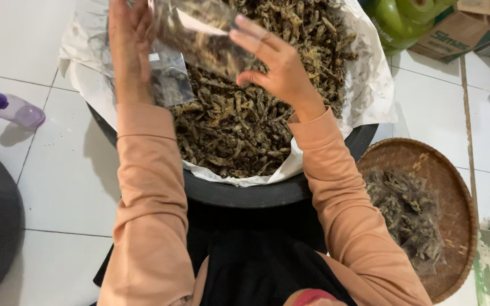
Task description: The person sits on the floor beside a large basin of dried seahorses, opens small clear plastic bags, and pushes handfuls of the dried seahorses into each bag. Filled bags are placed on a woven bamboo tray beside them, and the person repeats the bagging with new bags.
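Big black basin [239,195], paper-lined, heaped with dried brown snack pieces [239,124]. Woven tray [455,187] of filled packets sits right (box behind, cut off). Both hands, left hand [129,45] and right hand [276,62], hold a clear bag [199,34] above the heap; its top is cropped. Purple-capped bottle [9,107] far left.

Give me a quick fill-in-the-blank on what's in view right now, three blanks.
1. Both hands, left hand and right hand, hold up a clear ____ of dried pieces.
2. The black tub of dried pieces is lined with white ____.
3. Filled packets lie on a round woven ____ on the person's right.

Missing words: bag; paper; tray
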### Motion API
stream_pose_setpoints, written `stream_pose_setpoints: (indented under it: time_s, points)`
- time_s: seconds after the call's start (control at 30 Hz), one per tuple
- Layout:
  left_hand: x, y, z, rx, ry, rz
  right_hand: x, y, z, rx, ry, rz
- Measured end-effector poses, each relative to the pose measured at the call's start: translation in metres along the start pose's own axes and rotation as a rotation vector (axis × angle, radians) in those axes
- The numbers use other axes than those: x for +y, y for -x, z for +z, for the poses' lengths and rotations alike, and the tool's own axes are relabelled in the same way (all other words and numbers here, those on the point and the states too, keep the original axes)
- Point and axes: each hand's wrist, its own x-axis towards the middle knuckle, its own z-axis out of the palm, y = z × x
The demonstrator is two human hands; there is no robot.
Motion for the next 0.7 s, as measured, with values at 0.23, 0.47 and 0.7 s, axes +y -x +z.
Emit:
stream_pose_setpoints:
  time_s: [0.23, 0.47, 0.7]
  points:
    - [-0.020, -0.003, 0.003, -0.261, -0.029, -0.242, -0.012, 0.000, -0.005, -0.136, -0.404, 0.197]
    - [-0.068, -0.003, 0.024, -0.535, -0.083, -0.278, -0.017, -0.006, 0.004, -0.008, -0.116, 0.313]
    - [-0.076, -0.009, 0.026, -0.304, 0.351, -0.214, 0.027, 0.004, -0.016, 0.453, -0.844, 0.194]
